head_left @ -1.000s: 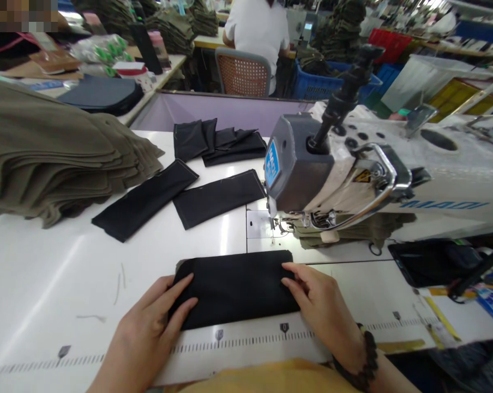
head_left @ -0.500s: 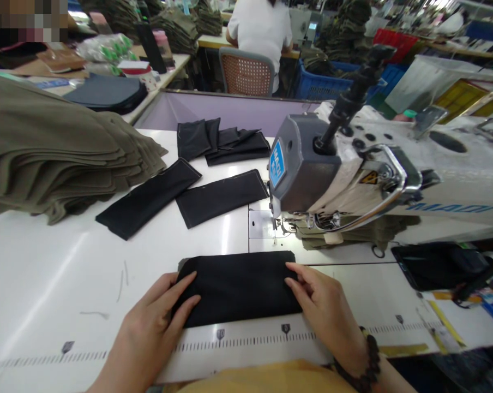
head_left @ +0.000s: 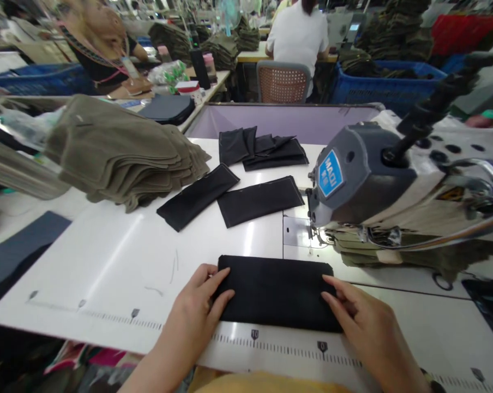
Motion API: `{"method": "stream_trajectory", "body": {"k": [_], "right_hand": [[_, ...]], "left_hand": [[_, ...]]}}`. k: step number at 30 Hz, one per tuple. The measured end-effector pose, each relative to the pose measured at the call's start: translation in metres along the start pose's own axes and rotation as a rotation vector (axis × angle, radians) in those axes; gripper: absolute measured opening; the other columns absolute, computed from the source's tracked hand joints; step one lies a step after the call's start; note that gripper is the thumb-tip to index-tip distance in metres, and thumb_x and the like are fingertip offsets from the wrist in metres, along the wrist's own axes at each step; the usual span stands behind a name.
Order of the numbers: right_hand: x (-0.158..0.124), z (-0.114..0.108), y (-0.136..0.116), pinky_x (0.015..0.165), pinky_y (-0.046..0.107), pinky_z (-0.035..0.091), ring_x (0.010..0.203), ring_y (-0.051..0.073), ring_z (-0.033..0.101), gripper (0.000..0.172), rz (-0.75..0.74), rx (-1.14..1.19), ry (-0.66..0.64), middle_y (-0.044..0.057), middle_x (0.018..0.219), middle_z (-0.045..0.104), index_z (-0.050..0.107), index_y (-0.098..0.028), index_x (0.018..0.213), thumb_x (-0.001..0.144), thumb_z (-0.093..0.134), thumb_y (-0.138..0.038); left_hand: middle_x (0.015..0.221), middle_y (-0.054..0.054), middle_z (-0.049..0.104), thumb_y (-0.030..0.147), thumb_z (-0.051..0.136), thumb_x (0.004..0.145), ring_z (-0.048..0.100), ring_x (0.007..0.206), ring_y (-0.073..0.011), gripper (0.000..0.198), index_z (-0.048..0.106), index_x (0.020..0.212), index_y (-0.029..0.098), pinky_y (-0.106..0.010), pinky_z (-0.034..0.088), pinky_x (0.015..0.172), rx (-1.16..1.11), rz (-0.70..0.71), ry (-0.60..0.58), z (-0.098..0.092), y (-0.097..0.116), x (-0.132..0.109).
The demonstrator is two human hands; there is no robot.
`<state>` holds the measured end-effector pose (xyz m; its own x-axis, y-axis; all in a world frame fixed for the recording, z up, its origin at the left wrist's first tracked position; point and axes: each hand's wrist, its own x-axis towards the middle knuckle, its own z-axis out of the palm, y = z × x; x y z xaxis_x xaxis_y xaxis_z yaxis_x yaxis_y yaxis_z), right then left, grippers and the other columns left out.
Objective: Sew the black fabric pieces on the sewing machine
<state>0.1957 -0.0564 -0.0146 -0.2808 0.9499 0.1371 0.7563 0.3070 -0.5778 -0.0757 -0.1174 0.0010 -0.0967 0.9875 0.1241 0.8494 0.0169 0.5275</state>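
Observation:
A folded rectangle of black fabric [head_left: 277, 292] lies flat on the white sewing table, just above the printed ruler scale. My left hand [head_left: 199, 311] grips its left end between thumb and fingers. At the opposite end, my right hand [head_left: 361, 319] pinches the edge the same way. Behind the fabric, two similar black fabric pieces [head_left: 260, 201] lie at angles with their ends touching. The head of a sewing machine [head_left: 353, 164] stands to the right, with its needle area beyond the fabric's right half.
A tall stack of olive-brown fabric panels [head_left: 124, 153] sits at the left. More black pieces [head_left: 271, 150] are heaped at the table's back edge. Olive cloth [head_left: 397, 254] lies beneath the machine arm. Beyond a purple panel [head_left: 271, 117], a person in white [head_left: 298, 41] sits.
The view has turned to the left, so the table and machine appear farther right and more of the left side shows. Both hands keep their hold on the black fabric.

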Motion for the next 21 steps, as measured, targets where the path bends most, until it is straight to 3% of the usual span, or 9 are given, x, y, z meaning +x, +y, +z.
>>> {"method": "stream_trajectory", "body": {"k": [14,21], "right_hand": [[0.001,0.001,0.001,0.044,0.02,0.046,0.046,0.012,0.057,0.031,-0.051,-0.062,0.003,-0.001,0.055,0.06,0.064,-0.016,0.093,0.081,0.045,-0.038],[0.004,-0.004,-0.011,0.047,0.031,0.049,0.055,0.019,0.059,0.03,-0.107,-0.323,-0.064,0.007,0.075,0.062,0.06,-0.015,0.097,0.084,0.038,-0.029]], "left_hand": [[0.085,-0.003,0.055,0.025,0.049,0.078,0.059,0.072,-0.0143,0.023,0.062,0.095,0.017,-0.026,0.053,0.067,-0.025,-0.076,-0.04,-0.002,0.002,0.003],[0.083,-0.003,0.054,0.025,0.05,0.078,0.06,0.073,-0.0148,0.022,0.063,0.094,0.016,-0.027,0.053,0.07,0.054,-0.047,-0.053,0.001,-0.001,0.005]]}}
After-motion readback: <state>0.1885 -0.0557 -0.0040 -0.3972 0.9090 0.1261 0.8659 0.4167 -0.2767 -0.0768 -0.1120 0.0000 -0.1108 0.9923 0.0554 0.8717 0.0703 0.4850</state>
